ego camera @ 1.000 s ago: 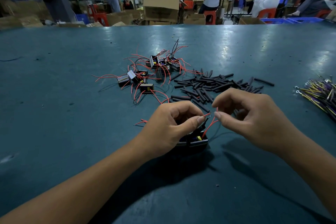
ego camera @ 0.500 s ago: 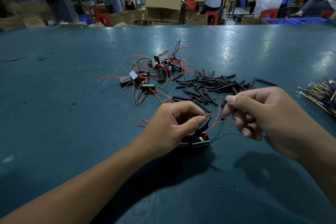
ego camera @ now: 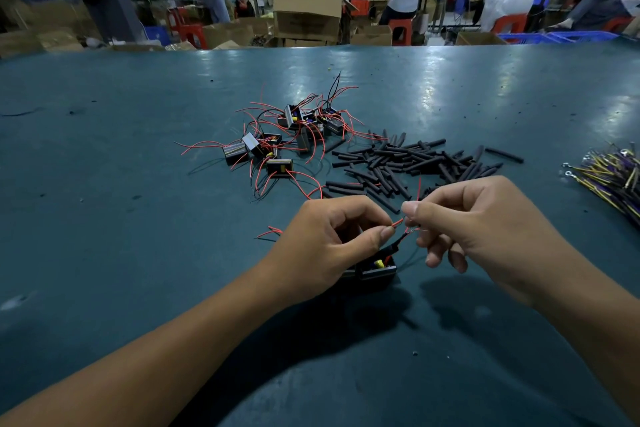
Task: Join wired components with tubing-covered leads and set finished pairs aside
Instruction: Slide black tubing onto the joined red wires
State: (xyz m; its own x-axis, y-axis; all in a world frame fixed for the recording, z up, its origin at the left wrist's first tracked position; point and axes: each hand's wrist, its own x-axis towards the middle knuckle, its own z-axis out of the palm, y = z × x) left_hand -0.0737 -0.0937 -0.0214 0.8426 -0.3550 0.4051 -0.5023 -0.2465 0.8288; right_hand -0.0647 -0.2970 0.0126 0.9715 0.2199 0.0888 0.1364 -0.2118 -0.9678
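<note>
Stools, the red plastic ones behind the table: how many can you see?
4, maybe more hidden behind boxes and people. One far left, one under the seated person at centre, one under the person in white at right, one at far right.

Right hand brings its lead back to the left

Half a second ago the right hand (ego camera: 485, 222) was drawn off to the right, a loop of red lead (ego camera: 398, 222) stretched between it and the left hand (ego camera: 332, 243). It has now come back in, so that its thumb and forefinger sit just beside the left hand's thumb tip, the bared wire ends meeting in the small gap between them, above the black component (ego camera: 377, 269). The loop has gone; one red end now stands up behind the right forefinger.
</note>
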